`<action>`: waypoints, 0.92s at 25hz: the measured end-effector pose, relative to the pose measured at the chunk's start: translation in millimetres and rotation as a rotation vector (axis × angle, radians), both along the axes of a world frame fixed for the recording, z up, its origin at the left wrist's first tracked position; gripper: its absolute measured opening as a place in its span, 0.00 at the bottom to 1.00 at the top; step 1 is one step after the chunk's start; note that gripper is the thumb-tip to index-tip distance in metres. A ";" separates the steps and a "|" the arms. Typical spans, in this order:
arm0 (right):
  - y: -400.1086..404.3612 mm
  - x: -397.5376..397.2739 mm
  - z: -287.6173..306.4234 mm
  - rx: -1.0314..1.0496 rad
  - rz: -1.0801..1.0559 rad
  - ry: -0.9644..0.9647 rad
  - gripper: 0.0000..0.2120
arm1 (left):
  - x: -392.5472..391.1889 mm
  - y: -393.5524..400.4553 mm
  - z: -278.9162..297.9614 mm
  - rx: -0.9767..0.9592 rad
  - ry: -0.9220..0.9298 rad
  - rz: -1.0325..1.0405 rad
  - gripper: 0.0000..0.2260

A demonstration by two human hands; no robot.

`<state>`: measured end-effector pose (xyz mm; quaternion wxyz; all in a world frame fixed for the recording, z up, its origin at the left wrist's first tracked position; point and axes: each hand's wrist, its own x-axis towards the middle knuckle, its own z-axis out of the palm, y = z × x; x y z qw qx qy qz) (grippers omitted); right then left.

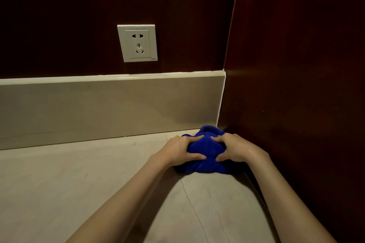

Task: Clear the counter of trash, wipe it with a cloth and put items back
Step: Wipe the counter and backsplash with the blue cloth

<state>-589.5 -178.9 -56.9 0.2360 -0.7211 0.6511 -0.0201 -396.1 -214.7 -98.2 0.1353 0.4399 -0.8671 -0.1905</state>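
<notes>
1. While both hands bear down on the cloth [205,150], wiping looks to be the step in hand; no trash or loose items in view.
2. Left hand [182,149] clenched on the cloth's left side, fingers curled over the top and thumb pinching low; right hand [238,149] grasping the right side in mirror fashion.
3. Cloth bunched into a wad, lying on the counter [88,183] in the far right corner, touching or just short of the backsplash [108,108] and hard against the dark side panel [296,104].
4. Boxed in on two edges: backsplash ahead, panel to the right. No room to push further either way.
5. Open counter only to the left and back toward the body, so next move probably a drag leftward along the backsplash or a pull straight back.
6. Judged need: steady downward pressure, wad kept tight into the seam.
7. Socket [137,43] well above the counter, clear of the cloth's path.
</notes>
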 end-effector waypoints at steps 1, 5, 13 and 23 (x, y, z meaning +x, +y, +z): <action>0.9 -0.6 0.1 -0.006 0.008 -0.007 0.31 | 1.1 1.3 0.8 0.013 0.012 0.001 0.29; 8.1 0.1 -2.5 -0.020 0.045 -0.034 0.32 | 14.7 10.3 1.5 0.055 0.073 0.013 0.29; 33.6 53.7 -17.8 -0.109 0.140 -0.220 0.33 | 94.1 40.6 -4.6 0.114 0.151 0.078 0.30; 56.9 222.7 -26.9 -0.235 0.400 -0.236 0.32 | 270.5 105.8 -0.2 0.160 0.205 0.265 0.29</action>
